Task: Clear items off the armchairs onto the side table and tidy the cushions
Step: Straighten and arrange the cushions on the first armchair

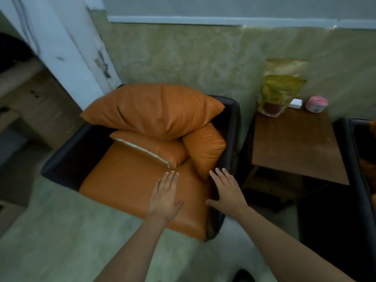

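Orange leather seat cushion (pixel 132 190) of black armchair (pixel 67 159): left hand (pixel 164 196) was spread flat over its front, right hand (pixel 225 192) flat at its right edge, nothing held. Three loose orange cushions (pixel 154 110) were piled at its back; slumped right one (pixel 205 147) judged best lifted two-handed, set upright.

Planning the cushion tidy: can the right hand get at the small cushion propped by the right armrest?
Probably yes. The right hand is open with its fingertips just beside the small cushion, nothing between them; only the big cushion leans over its top.
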{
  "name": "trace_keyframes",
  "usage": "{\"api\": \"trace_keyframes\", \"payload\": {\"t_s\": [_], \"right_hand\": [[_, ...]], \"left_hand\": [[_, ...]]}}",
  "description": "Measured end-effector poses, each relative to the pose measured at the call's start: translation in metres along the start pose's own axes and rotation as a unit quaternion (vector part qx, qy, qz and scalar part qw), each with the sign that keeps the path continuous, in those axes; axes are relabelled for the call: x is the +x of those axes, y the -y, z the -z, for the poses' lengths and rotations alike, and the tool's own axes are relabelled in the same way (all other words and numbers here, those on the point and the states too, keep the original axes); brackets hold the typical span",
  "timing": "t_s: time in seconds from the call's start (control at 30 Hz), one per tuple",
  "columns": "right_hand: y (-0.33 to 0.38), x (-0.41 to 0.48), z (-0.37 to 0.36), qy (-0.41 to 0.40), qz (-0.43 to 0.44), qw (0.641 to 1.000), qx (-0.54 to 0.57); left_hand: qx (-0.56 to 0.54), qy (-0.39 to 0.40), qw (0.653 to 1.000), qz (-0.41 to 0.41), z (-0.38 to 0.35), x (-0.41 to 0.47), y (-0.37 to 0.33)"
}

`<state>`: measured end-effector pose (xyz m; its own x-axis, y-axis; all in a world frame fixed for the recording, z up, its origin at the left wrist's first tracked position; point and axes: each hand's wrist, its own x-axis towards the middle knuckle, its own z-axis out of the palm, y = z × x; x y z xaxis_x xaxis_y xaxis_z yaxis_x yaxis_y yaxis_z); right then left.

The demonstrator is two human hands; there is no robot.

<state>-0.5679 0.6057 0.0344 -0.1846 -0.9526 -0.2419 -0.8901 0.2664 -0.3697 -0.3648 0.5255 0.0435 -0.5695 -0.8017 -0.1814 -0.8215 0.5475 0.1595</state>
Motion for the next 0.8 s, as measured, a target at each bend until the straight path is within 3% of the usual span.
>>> {"api": "trace_keyframes", "payload": {"t_s": [0.27,0.53,0.8], "right_hand": [[0.123,0.012,-0.105,0.025,-0.020,0.999,0.009],[0.102,0.037,-0.167,0.065,-0.067,0.996,0.008],[0.057,0.081,-0.257,0.068,-0.059,0.996,-0.005]], "left_hand": [[0.038,0.038,0.999,-0.005,-0.009,-0.062,0.143],[0.092,0.111,0.988,-0.046,-0.063,-0.032,0.173],[0.065,0.175,0.973,-0.138,-0.180,0.053,0.173]]}}
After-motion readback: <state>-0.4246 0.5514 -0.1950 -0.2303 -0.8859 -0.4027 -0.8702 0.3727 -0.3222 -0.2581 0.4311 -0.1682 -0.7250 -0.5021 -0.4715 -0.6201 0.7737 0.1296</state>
